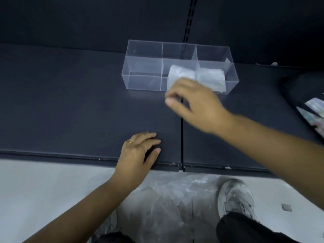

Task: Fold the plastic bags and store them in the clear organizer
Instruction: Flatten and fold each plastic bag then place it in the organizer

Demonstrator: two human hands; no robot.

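The right fingers (pixel 172 95) were curled loosely and motion-blurred; whether they pinched anything could not be told. The right hand (pixel 194 104) hovered just near of the clear organizer (pixel 140 67), in front of its middle compartment, where one folded bag (pixel 180 72) lay. A second folded bag (pixel 212 79) sat in the right compartment. The left fingers (pixel 150 137) lay straight and close together, thumb apart, the left hand (pixel 138 151) resting flat on the dark shelf (pixel 70 102) by its near edge. Loose plastic bags (pixel 166 199) lay crumpled on the floor below, beside a shoe (pixel 235 197).
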